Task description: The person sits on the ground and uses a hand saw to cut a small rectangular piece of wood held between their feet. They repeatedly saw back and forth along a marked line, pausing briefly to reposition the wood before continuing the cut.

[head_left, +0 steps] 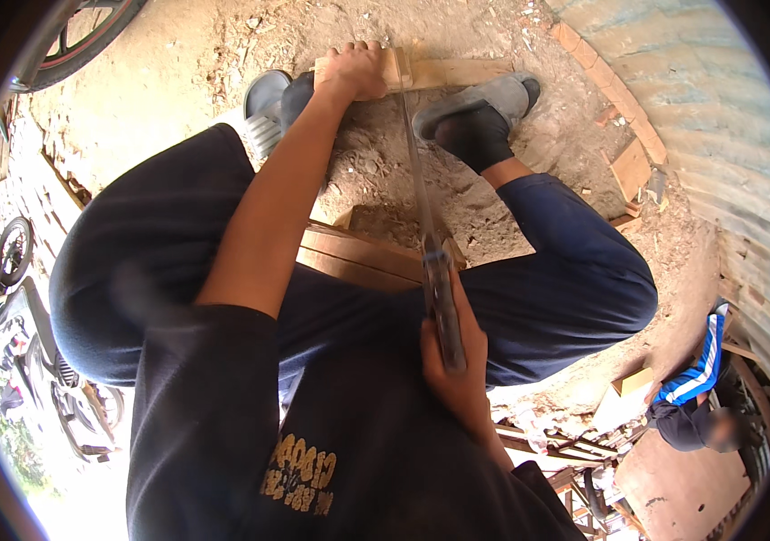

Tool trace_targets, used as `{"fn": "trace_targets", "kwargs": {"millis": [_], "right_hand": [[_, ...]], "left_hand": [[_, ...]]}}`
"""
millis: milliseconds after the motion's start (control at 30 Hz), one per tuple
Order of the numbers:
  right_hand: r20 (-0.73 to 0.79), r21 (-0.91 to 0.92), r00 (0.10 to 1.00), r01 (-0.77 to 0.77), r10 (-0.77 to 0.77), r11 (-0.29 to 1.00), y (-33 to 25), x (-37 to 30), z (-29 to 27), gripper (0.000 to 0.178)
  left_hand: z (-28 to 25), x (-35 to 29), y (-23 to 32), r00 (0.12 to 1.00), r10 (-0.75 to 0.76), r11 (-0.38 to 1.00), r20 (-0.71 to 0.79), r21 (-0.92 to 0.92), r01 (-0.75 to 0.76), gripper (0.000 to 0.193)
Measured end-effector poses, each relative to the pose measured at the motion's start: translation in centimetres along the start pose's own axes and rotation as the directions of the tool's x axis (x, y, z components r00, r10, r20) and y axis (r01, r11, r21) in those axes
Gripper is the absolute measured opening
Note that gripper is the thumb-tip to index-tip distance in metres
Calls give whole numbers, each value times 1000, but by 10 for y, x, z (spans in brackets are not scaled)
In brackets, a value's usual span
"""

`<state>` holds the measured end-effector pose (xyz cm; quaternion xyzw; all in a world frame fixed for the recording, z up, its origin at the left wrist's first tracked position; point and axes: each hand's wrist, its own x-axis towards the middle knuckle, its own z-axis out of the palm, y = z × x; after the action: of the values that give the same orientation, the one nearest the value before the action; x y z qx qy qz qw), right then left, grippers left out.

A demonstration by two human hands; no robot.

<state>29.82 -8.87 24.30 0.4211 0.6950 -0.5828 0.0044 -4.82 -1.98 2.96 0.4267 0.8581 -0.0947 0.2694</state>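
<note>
My right hand [459,353] is wrapped round the dark handle of a hand saw [420,194]. The narrow blade points away from me, and its far end lies against a pale wooden plank [462,72]. My left hand [355,72] grips the plank's left part, with the fingers bent over its far edge, just left of the blade. A short lighter piece of wood shows between that hand and the blade; whether it is separate from the plank I cannot tell. My grey-sandalled right foot [479,104] is close to the plank's right end, and my other sandal [265,99] is at its left.
A wooden beam [367,255] lies between my legs. Bricks [610,79] line the foot of a corrugated metal wall [718,108] at right. A motorcycle wheel [74,41] stands at upper left, with motorcycles [51,361] farther left. Another person [696,410] is at lower right.
</note>
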Motion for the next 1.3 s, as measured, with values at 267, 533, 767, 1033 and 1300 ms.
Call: {"fn": "trace_targets", "kwargs": {"millis": [267, 533, 767, 1033, 1300], "right_hand": [[-3, -22, 1000, 18, -18, 1000, 2, 18, 8, 68], [-50, 12, 992, 119, -118, 993, 6, 13, 6, 70], [-100, -43, 986, 131, -135, 990, 13, 8, 16, 69], [-93, -60, 971, 215, -220, 975, 33, 41, 11, 64], [-66, 2, 994, 86, -86, 996, 24, 48, 10, 63]], "left_hand": [[-3, -8, 6, 1000, -16, 1000, 3, 26, 16, 71], [12, -2, 0, 990, -45, 999, -132, 18, 48, 66], [7, -6, 12, 995, -47, 997, -86, 56, 52, 69], [15, -4, 3, 984, -36, 998, -177, 47, 45, 62], [13, -5, 7, 984, -14, 998, -175, 56, 24, 64]]}}
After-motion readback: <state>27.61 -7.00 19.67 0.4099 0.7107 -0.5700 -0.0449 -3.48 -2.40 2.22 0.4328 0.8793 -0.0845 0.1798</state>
